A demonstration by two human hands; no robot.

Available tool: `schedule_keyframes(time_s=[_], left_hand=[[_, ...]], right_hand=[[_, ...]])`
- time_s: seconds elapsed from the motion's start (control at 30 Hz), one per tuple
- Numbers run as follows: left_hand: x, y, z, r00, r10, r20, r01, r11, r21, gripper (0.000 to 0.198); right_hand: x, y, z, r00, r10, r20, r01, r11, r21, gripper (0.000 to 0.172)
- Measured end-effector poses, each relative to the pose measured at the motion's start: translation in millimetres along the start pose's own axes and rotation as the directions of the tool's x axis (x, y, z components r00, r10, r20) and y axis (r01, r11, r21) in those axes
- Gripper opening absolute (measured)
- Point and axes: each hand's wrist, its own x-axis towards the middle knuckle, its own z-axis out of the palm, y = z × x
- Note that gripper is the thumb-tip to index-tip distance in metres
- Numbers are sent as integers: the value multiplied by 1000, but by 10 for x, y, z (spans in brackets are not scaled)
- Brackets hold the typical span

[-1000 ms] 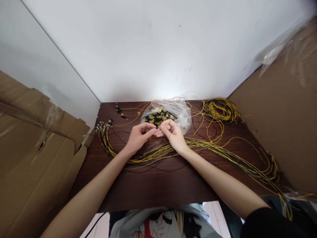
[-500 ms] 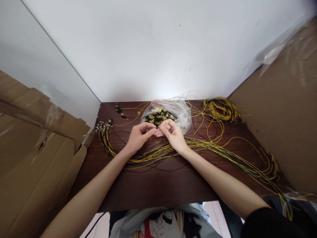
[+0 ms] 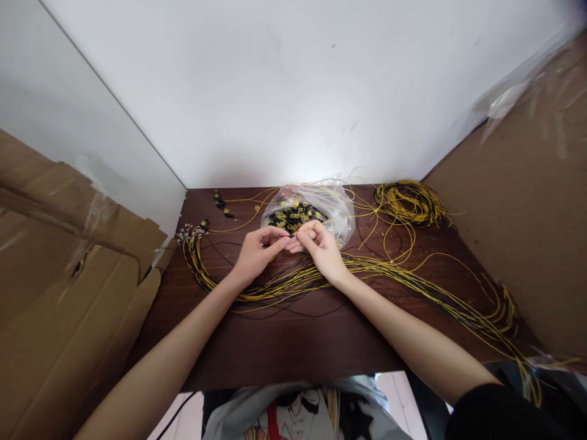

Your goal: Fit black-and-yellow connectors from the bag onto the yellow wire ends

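My left hand [image 3: 257,253] is closed in a pinch on a small black part [image 3: 292,234], mostly covered by the fingertips. Close beside it, my right hand [image 3: 325,252] pinches a thin yellow wire that leads to the black part. Both hands meet just in front of an open clear plastic bag [image 3: 342,214] holding many black and yellow plastic pieces [image 3: 291,215]. Under the wrists runs a long bundle of yellow and black wires [image 3: 389,267]. Whether the wire sits inside the black part is hidden by my fingers.
A coil of yellow and black wire [image 3: 410,205] lies at the back right. Several loose black and yellow pieces [image 3: 227,212] lie at the back left, near the bundle's white tips [image 3: 188,233]. Cardboard [image 3: 82,318] flanks the brown table [image 3: 284,354]; a white wall [image 3: 293,91] stands behind.
My right fingertips have shifted very slightly to the right, away from the left ones. Everything else looks the same.
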Motion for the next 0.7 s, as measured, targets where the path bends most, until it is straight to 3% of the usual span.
schedule_keyframes(time_s=[0.7], left_hand=[[-5,6,1,1000,-7,4,8,1000,-21,25]], right_hand=[[-13,-26,7,1000,9,14,-9,999,-53,32]])
